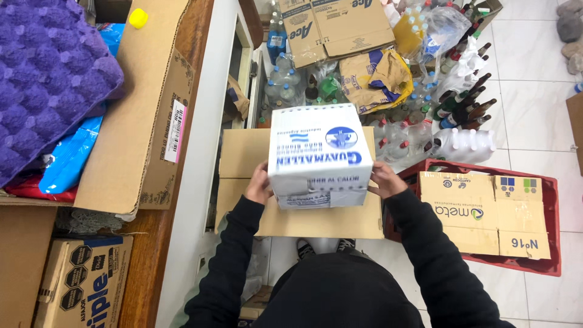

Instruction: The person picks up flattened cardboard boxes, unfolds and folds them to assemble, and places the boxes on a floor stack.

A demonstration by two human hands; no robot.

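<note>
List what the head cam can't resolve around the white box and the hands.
- White box: contents hidden, it is closed.
- Left hand and right hand: fingers behind the box's sides.
- Flat brown box underneath: middle covered by the white box.
- Red crate: contents hidden by folded cardboard.
- Bottles: labels too small.

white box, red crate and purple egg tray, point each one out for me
white box (316, 146), head view, middle of its top face
red crate (554, 225), head view, right rim
purple egg tray (48, 73), head view, middle of its dimpled surface
</note>
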